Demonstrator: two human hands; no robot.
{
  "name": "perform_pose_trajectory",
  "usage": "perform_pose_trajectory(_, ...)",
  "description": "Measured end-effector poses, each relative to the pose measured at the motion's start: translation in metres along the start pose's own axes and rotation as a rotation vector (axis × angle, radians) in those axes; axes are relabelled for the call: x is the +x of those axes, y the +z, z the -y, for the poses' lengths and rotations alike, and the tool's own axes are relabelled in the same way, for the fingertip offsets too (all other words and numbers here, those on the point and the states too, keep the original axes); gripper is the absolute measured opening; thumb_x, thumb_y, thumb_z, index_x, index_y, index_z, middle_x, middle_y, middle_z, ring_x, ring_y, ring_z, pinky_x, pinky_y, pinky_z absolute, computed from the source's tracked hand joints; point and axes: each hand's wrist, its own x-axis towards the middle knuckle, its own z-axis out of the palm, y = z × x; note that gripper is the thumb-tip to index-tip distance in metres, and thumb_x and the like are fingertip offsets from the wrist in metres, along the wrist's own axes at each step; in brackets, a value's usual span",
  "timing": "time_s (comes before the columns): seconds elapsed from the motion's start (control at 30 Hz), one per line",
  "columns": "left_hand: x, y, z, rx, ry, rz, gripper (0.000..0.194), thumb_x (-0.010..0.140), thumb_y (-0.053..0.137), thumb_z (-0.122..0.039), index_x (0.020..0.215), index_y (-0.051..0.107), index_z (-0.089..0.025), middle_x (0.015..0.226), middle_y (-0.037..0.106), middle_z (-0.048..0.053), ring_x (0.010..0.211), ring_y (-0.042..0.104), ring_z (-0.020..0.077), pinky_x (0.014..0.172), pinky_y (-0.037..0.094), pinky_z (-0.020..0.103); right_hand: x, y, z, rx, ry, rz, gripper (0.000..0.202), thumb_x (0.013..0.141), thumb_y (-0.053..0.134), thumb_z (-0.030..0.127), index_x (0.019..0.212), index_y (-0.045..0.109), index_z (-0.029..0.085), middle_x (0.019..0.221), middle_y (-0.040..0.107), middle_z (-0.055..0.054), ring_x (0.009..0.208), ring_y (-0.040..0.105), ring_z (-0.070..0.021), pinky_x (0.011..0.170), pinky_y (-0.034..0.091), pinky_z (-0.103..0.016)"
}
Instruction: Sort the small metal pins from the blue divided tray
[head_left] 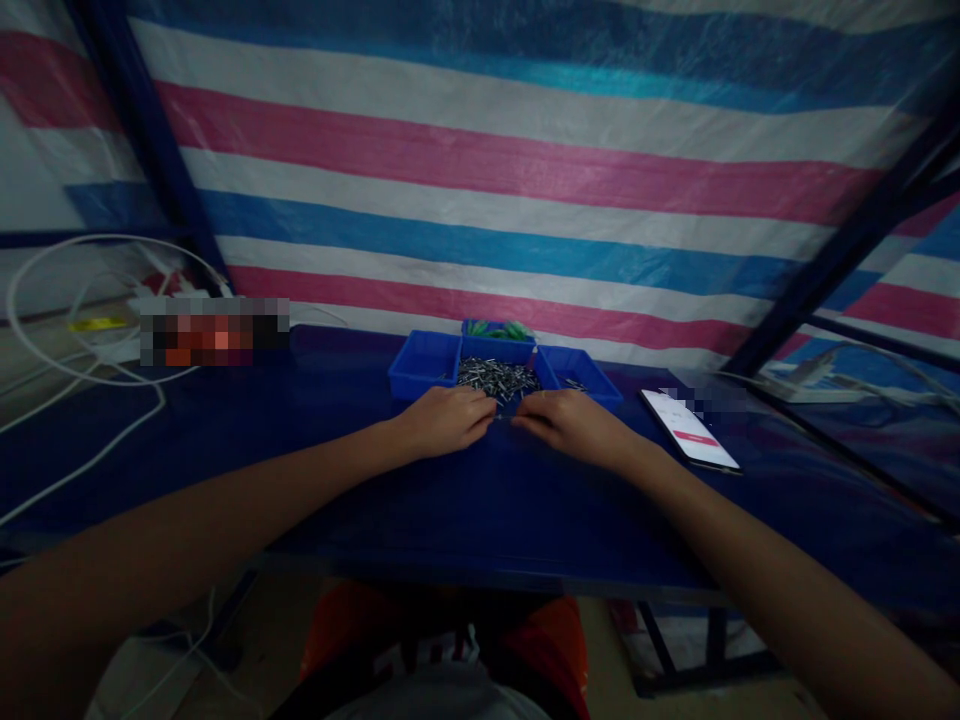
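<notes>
My left hand (pixel 450 418) is closed in a pinch, its fingertips close in front of a heap of small metal pieces (pixel 499 379). Facing it, my right hand (pixel 564 420) is also pinched, with a narrow gap between the two. A thin, small metal piece (pixel 502 416) spans that gap between the fingertips; its exact kind is too small to tell. The heap lies in a blue bin, partly hidden by my fingers. To its left stands a blue bin (pixel 414 380), and to its right another blue bin (pixel 600 385) with a few metal pieces in it.
Behind the heap, a blue bin (pixel 471 338) holds green items (pixel 506 330). A lit phone (pixel 694 435) lies right on the blue table (pixel 480 510). White cables (pixel 112 455) run over the left side. Striped sheeting (pixel 525 190) hangs behind, between blue frame posts (pixel 832 230).
</notes>
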Motion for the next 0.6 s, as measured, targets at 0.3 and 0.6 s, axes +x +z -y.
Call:
perform_pose_trajectory(0.3, 0.0003, 0.0005, -0.0015, -0.155, -0.057, 0.023, 0.013, 0.086, 0.045, -0.023, 0.086, 0.056, -0.017, 0.081, 0.061, 0.001, 0.077, 0.058, 0.0145, 0.064, 0.042, 0.025, -0.0005, -0.0022, 0.0041, 0.030, -0.001, -0.058, 0.024, 0.093, 0.039, 0.028, 0.089, 0.059, 0.016, 0.080, 0.064, -0.005, 0.073, 0.058, -0.0143, 0.066, 0.037, -0.025)
perform_pose_trajectory(0.6, 0.0012, -0.0022, -0.0060, -0.373, -0.113, -0.166, 0.014, 0.087, 0.047, -0.027, 0.088, 0.057, -0.016, 0.082, 0.059, 0.001, 0.074, 0.056, 0.0109, 0.065, 0.042, 0.021, 0.0009, 0.0059, 0.0009, 0.027, 0.029, 0.085, 0.020, 0.090, 0.044, 0.024, 0.079, 0.057, 0.015, 0.071, 0.062, -0.005, 0.063, 0.054, -0.0123, 0.059, 0.033, -0.024)
